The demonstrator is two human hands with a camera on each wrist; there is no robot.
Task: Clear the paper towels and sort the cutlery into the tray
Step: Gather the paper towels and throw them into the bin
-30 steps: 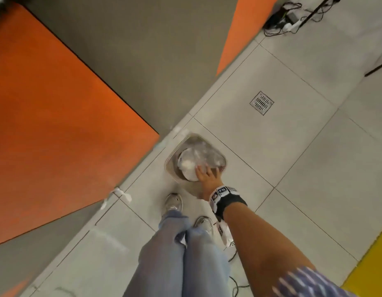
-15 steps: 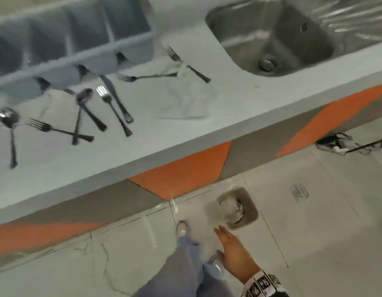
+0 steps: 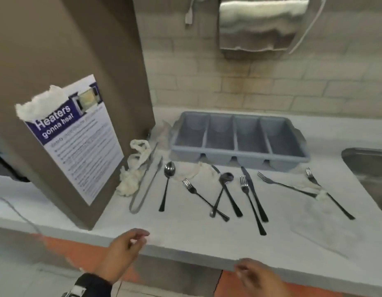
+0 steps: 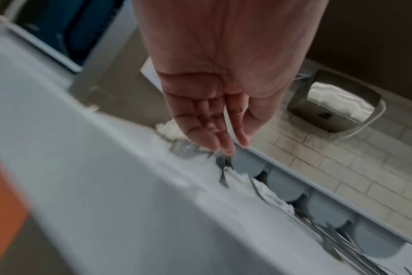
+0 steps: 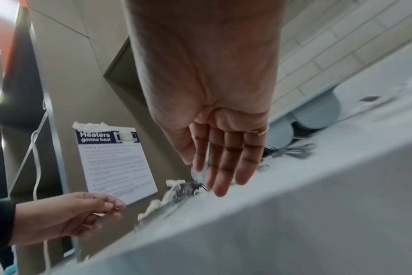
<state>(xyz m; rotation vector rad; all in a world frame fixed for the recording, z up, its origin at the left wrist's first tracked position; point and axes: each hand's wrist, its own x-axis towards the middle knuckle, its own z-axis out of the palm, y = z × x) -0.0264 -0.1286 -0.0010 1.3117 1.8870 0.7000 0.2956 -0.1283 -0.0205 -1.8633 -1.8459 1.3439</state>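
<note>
A grey four-compartment cutlery tray [image 3: 239,139] stands empty at the back of the pale counter [image 3: 185,230]. In front of it lie several dark-handled forks [image 3: 251,201], spoons [image 3: 167,184], a knife [image 3: 253,192] and metal tongs [image 3: 146,181]. Crumpled paper towels [image 3: 132,174] sit left of the tongs, another [image 3: 194,171] under the cutlery, and a flat one [image 3: 327,219] at the right. My left hand [image 3: 125,251] hovers at the counter's front edge, fingers relaxed and empty. My right hand [image 3: 254,277] hangs below the edge, also empty, fingers straight in the right wrist view [image 5: 221,163].
A brown pillar with a "Heaters gonna heat" poster [image 3: 78,142] stands on the left of the counter. A steel sink [image 3: 368,166] is at the right edge. A paper towel dispenser [image 3: 260,26] hangs on the brick wall above the tray.
My view swung up from the floor bin to the counter. My right hand left the bin, where a paper towel stayed, and rose toward the counter edge. My left hand came into view.
</note>
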